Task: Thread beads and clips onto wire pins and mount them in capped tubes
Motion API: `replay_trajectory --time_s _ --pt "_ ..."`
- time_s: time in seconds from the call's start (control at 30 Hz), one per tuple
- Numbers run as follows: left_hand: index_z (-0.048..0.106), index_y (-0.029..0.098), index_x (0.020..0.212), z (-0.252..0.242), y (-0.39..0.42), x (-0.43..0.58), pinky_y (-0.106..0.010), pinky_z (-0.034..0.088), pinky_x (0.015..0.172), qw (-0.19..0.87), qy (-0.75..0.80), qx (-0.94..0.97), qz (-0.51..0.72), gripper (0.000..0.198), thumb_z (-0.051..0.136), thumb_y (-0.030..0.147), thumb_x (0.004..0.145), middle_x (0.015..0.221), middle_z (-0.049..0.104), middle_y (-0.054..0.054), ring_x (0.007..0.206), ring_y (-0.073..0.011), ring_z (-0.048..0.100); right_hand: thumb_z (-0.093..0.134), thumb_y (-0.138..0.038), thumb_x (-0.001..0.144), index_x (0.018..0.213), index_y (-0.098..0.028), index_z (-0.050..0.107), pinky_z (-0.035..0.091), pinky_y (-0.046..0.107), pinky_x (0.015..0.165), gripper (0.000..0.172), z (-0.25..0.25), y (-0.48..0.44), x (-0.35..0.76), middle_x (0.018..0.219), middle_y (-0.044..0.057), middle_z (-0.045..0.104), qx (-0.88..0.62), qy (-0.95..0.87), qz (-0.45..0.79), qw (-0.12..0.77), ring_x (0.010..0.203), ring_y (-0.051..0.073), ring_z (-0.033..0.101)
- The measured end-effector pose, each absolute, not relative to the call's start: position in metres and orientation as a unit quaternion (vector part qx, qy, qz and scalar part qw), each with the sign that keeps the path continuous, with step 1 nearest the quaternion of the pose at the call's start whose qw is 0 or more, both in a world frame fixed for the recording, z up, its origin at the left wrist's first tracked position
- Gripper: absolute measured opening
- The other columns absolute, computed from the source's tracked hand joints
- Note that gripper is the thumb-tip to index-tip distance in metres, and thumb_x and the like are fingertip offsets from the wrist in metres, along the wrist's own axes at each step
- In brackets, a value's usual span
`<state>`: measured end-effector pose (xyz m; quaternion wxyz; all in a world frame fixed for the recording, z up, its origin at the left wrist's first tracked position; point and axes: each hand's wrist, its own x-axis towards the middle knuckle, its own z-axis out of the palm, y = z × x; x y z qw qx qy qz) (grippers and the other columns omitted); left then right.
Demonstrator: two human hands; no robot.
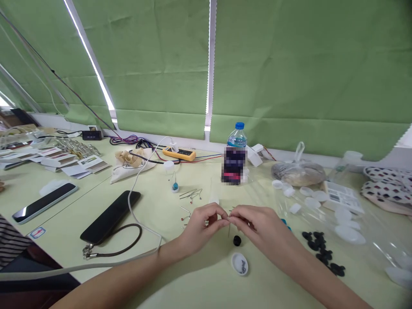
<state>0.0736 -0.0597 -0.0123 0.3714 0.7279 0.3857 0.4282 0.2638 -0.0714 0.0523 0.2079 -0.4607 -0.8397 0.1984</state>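
My left hand (202, 223) and my right hand (257, 223) meet above the pale green table (180, 274), fingertips pinched together on a small thin part that I cannot make out. A thin pin hangs down from the pinch. Just below lie a small black bead (237, 240) and a white cap (240, 263) holding tiny dark bits. Several thin pins with red tips (191, 195) lie behind my left hand. A blue bead on a white base (175, 186) stands farther back.
A black phone (111, 216) with a white cable and a strap lies at left, another phone (45, 202) farther left. A water bottle (236, 154), a yellow meter (179, 153), white caps (313, 196), black beads (323, 253) and clear bags surround the middle.
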Motion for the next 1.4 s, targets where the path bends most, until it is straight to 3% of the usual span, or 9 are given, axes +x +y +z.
replay_trajectory --time_s 0.1,0.17,0.27,0.37,0.5,1.03,1.4 --pt "0.066 0.020 0.091 -0.017 -0.059 0.077 -0.022 0.039 0.060 0.374 0.391 0.739 0.401 0.009 0.066 0.026 0.085 0.081 0.063 0.000 0.061 -0.0103 0.044 0.047 -0.025 0.096 0.069 -0.021 0.058 0.030 0.026 0.053 0.030 0.062 -0.067 0.275 0.061 -0.003 0.056 -0.472 -0.840 0.193 0.186 0.055 0.014 0.046" --pt "0.068 0.021 0.097 -0.021 -0.058 0.080 -0.022 0.040 0.062 0.375 0.392 0.760 0.359 0.019 0.073 0.028 0.080 0.086 0.065 -0.001 0.063 -0.0110 0.045 0.048 -0.027 0.095 0.068 -0.021 0.058 0.032 0.025 0.052 0.029 0.069 -0.062 0.282 0.063 -0.003 0.058 -0.480 -0.832 0.216 0.176 0.057 0.014 0.048" --pt "0.070 0.022 0.102 -0.027 -0.058 0.087 -0.023 0.043 0.067 0.384 0.383 0.786 0.297 0.030 0.079 0.029 0.074 0.095 0.067 -0.003 0.078 -0.0160 0.055 0.048 -0.028 0.093 0.071 -0.020 0.060 0.036 0.025 0.054 0.027 0.073 -0.057 0.288 0.067 -0.001 0.063 -0.475 -0.819 0.272 0.175 0.062 0.015 0.054" --pt "0.072 0.022 0.098 -0.031 -0.059 0.093 -0.025 0.045 0.072 0.385 0.386 0.795 0.265 0.027 0.079 0.025 0.073 0.093 0.069 -0.003 0.092 -0.0205 0.058 0.050 -0.026 0.091 0.073 -0.019 0.064 0.039 0.026 0.057 0.025 0.070 -0.054 0.290 0.068 -0.001 0.064 -0.456 -0.816 0.308 0.175 0.063 0.015 0.056" --pt "0.073 0.022 0.090 -0.033 -0.059 0.096 -0.027 0.045 0.078 0.366 0.397 0.802 0.256 0.014 0.073 0.016 0.077 0.086 0.069 -0.001 0.089 -0.0195 0.058 0.053 -0.024 0.088 0.070 -0.019 0.066 0.042 0.026 0.060 0.023 0.062 -0.051 0.289 0.065 -0.001 0.063 -0.436 -0.823 0.323 0.169 0.063 0.015 0.056" --pt "0.073 0.022 0.087 -0.031 -0.057 0.091 -0.025 0.045 0.078 0.352 0.412 0.802 0.252 0.009 0.074 0.021 0.078 0.089 0.071 -0.001 0.089 -0.0182 0.060 0.057 -0.023 0.088 0.075 -0.019 0.072 0.038 0.022 0.057 0.020 0.050 -0.041 0.292 0.066 -0.001 0.065 -0.403 -0.821 0.373 0.154 0.063 0.013 0.055" --pt "0.074 0.022 0.086 -0.031 -0.056 0.092 -0.025 0.046 0.078 0.351 0.422 0.799 0.245 0.007 0.072 0.022 0.079 0.089 0.071 0.000 0.088 -0.0178 0.061 0.058 -0.025 0.088 0.074 -0.019 0.074 0.029 0.024 0.053 0.022 0.054 -0.044 0.294 0.063 -0.002 0.061 -0.372 -0.846 0.363 0.122 0.057 0.011 0.041"
